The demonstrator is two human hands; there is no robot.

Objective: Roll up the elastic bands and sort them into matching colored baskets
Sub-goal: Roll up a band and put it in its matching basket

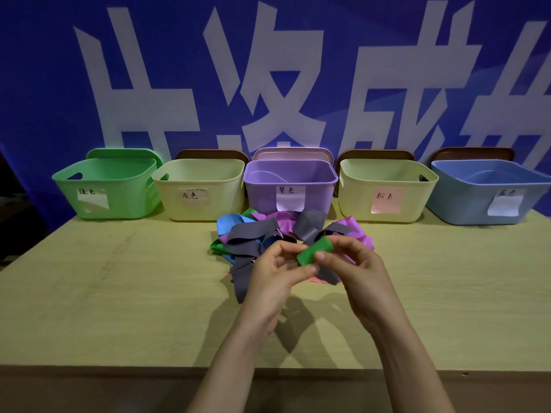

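Five baskets line the far edge of the table [119, 278]: green basket [107, 189], cream, purple basket [289, 180], cream, blue. A loose pile of bands [253, 234] lies just in front of the purple basket. Over the pile's near side, the left hand [274, 275] and right hand [354, 263] each pinch an end of the rolled green band [314, 251], whose long axis runs from near-left to far-right.
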